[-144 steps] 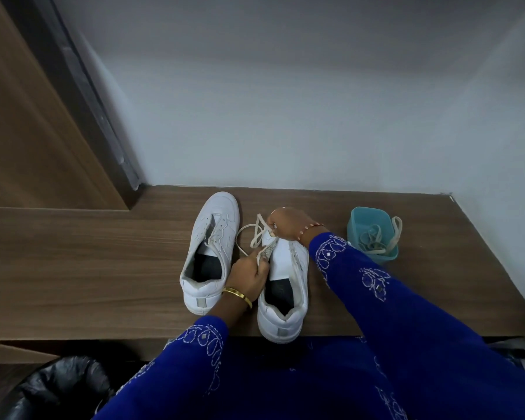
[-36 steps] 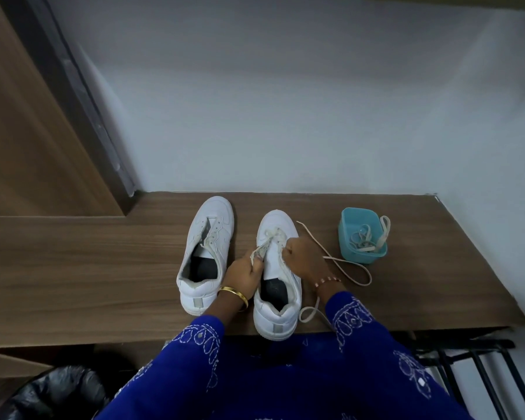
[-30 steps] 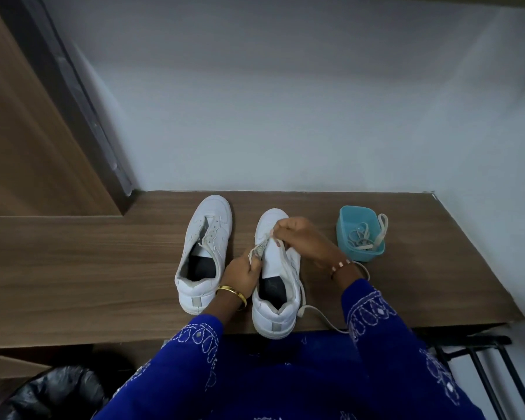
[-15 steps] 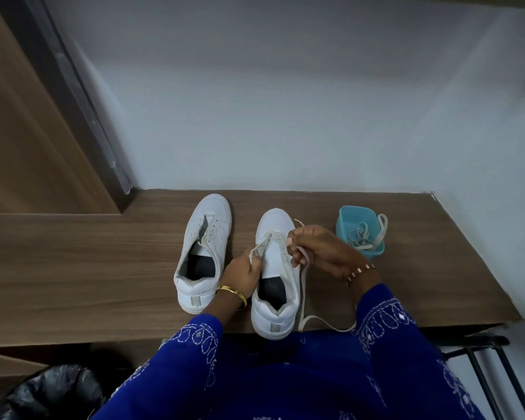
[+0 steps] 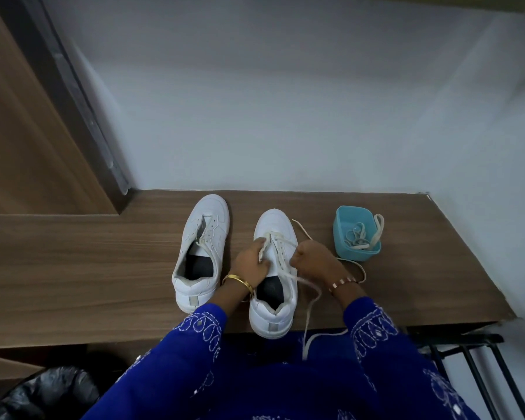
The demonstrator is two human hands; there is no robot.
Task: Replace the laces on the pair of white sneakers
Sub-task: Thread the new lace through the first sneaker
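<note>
Two white sneakers stand toe-away on the wooden shelf (image 5: 73, 268). The left sneaker (image 5: 202, 253) has a partly threaded lace. On the right sneaker (image 5: 275, 274), my left hand (image 5: 250, 263) pinches the left eyelet flap near the tongue. My right hand (image 5: 314, 262) is curled round the cream lace (image 5: 311, 301) at the shoe's right side. The lace runs from the eyelets, loops past my wrist and hangs over the shelf's front edge.
A small teal tub (image 5: 356, 233) with more laces stands right of the shoes, one lace draped over its rim. A white wall backs the shelf. A black bag (image 5: 43, 395) lies lower left and a black metal rack (image 5: 473, 374) lower right.
My right hand has drawn back from the toe end to the shoe's right side, pulling the lace through. My left hand has stayed on the eyelet flap.
</note>
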